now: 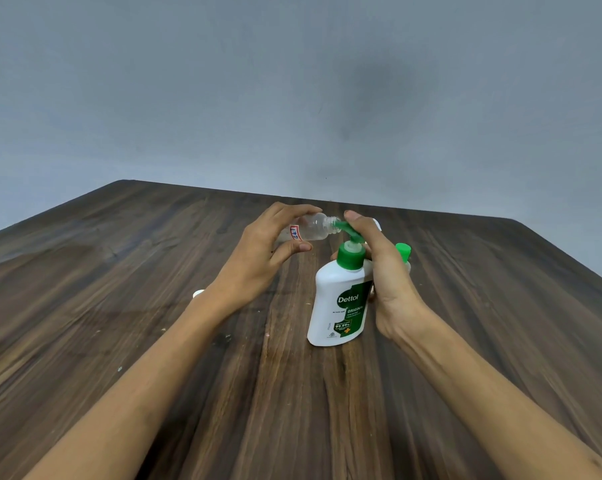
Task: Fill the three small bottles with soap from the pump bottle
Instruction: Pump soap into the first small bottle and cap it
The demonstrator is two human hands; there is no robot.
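Note:
A white pump bottle (339, 299) with a green pump head and a Dettol label stands on the dark wooden table (154, 341). My right hand (382, 271) wraps its right side, fingers resting on the pump head. My left hand (268, 258) holds a small clear bottle (315, 228) tipped sideways, its open mouth touching the green nozzle. A red-edged sticker is on that bottle's base end. A second small bottle with a green cap (404, 253) stands behind my right hand, mostly hidden. Something white (376, 224) peeks out above my right hand.
A small white cap (198, 294) lies on the table beside my left wrist. The table's far edge meets a plain grey wall (292, 98). Tiny pale specks dot the wood near my left forearm.

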